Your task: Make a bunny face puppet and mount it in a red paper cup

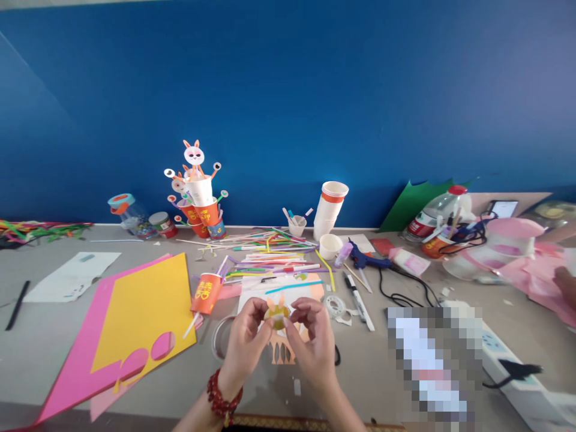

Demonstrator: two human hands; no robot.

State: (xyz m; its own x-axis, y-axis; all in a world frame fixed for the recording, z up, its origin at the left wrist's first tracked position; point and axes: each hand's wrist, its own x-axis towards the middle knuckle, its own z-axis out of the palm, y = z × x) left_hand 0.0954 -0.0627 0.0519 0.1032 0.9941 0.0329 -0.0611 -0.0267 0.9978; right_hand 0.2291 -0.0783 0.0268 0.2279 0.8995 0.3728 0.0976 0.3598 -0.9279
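My left hand (249, 329) and my right hand (310, 335) meet in front of me, fingertips pinching a small yellow paper disc (278, 312) with peach ear shapes on top. The fingers partly cover it. Below lies a sheet of peach paper (282, 354) with long oval holes cut out. An orange paper cup (209, 293) with straws tilts left of my hands. To the right are a roll of clear tape (333, 306) and a black-and-white marker (359, 302). Behind my hands, many loose coloured straws (274, 259) are spread out.
Yellow card (148, 306) and pink card (74, 360) overlap at left. Decorated cups (207, 211) and a white cup stack (329, 210) stand by the blue wall. A blue glue gun (366, 258), its cord and a power strip (495, 348) lie right. Another person's hand (565, 287) touches pink material.
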